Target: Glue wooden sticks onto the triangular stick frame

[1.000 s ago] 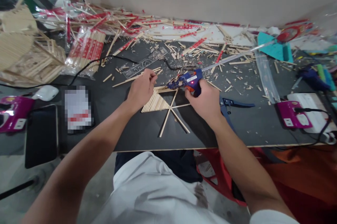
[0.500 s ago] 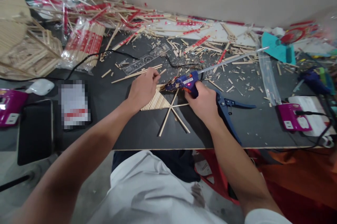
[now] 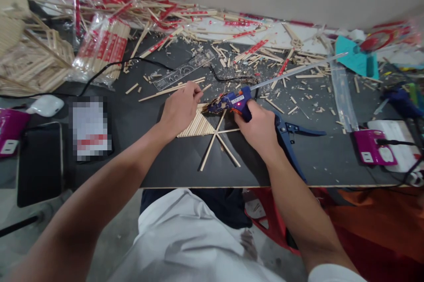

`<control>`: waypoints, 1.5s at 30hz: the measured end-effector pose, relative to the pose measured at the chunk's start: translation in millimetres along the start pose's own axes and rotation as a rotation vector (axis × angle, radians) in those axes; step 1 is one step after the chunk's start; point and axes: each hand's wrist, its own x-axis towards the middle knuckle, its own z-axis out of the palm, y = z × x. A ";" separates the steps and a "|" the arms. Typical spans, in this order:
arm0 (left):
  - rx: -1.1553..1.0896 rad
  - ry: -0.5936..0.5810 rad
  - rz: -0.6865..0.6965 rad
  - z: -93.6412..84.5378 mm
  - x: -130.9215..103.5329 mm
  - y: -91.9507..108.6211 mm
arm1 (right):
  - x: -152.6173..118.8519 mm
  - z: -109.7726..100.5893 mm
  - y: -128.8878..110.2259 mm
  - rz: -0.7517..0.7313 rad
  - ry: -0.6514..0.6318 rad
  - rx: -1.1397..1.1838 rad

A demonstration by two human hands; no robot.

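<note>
My right hand [image 3: 259,128] is wrapped round the handle of a blue hot glue gun [image 3: 243,100] with a lit red light. A long clear glue stick [image 3: 298,69] sticks out of its back. The gun's dark, crusted nozzle end meets the upper edge of a flat wooden-stick piece [image 3: 198,126], where close-set sticks fill one wedge and bare spokes [image 3: 208,151] fan out from a centre. Over the upper left of that piece lies my left hand [image 3: 180,107], fingers curled together; whatever they pinch is hidden. Blue-handled cutters [image 3: 287,134] lie beside my right hand.
A clear plastic ruler [image 3: 183,70] and loose sticks [image 3: 165,92] lie beyond my left hand. Wrapped chopsticks [image 3: 102,50], a phone [image 3: 39,162] and an earbud case [image 3: 46,105] are on the left. A purple power adapter [image 3: 374,147] and offcuts lie right. Black cable crosses the table.
The view has shifted slightly. Both hands and the glue gun stay in nearly the same place over the stick piece, with the same grip.
</note>
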 end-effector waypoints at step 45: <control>0.013 -0.034 -0.022 -2.9 0.8 2.7 | -16.5 -28.1 32.5 0.132 0.179 -0.167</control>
